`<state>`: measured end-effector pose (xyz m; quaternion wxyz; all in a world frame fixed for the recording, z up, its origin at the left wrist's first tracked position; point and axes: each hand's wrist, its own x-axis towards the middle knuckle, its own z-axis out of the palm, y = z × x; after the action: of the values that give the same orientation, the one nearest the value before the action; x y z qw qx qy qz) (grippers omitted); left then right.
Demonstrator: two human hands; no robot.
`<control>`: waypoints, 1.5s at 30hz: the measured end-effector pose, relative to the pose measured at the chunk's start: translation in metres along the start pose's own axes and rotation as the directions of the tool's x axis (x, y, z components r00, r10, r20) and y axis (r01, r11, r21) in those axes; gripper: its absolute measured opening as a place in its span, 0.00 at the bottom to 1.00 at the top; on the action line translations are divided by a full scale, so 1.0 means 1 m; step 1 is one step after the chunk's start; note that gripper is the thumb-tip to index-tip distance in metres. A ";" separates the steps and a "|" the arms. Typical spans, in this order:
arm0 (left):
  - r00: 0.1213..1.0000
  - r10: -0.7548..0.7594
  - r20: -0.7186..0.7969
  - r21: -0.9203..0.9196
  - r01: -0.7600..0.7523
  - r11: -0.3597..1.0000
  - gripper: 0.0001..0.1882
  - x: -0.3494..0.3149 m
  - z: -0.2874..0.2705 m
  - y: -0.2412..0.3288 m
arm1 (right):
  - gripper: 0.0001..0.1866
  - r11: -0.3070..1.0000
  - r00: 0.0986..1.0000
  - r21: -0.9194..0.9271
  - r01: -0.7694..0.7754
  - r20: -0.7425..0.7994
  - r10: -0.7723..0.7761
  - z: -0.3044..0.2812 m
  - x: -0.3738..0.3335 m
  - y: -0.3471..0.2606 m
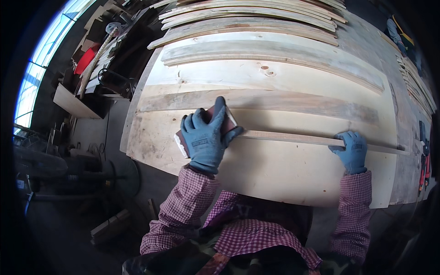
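A narrow wooden strip (pixel 284 137) lies across a pale wooden board (pixel 270 172) in front of me. My right hand (pixel 352 149), in a blue-grey glove, is closed around the strip toward its right end. My left hand (pixel 204 137), gloved alike, grips a piece of dark brown sandpaper (pixel 228 123) with whitish edges; whether a block sits inside it I cannot tell. This hand is at the strip's left part and hides the end there. Just beyond lies a wider, grey-stained plank (pixel 275 101), flat on the board.
Another stained plank (pixel 270 54) lies farther back, and a stack of planks (pixel 252 20) stands at the far edge. More strips (pixel 415 85) and red-handled tools (pixel 424 167) are at the right. Wood scraps, a red object (pixel 86 59) and dark machinery (pixel 68 174) stand left of the worktable.
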<state>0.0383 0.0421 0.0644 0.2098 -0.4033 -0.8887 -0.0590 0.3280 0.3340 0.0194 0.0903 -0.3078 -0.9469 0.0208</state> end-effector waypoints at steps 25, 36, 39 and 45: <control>0.999 -0.040 0.019 0.017 0.040 0.999 0.43 0.029 0.008 -0.016 | 0.23 0.994 0.989 -0.041 0.104 -0.101 -0.108 0.010 0.004 -0.091; 0.938 0.338 -0.075 -0.188 -0.346 0.919 0.42 -0.001 0.022 0.038 | 0.21 0.992 0.978 -0.028 0.121 -0.168 -0.124 0.015 0.003 -0.087; 0.994 -0.043 0.104 -0.073 0.051 0.996 0.43 0.026 0.005 -0.090 | 0.23 0.997 0.987 -0.037 0.072 -0.142 -0.076 0.010 -0.004 -0.090; 0.750 -0.460 0.475 0.326 0.336 0.884 0.44 0.054 -0.012 -0.192 | 0.33 0.983 0.991 -0.163 0.090 -0.080 -0.104 0.022 -0.023 -0.092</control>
<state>-0.1319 -0.0523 0.1105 -0.0230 -0.1775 -0.9774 0.1121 0.2892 0.2464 0.0032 0.1080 -0.2680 -0.9546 -0.0726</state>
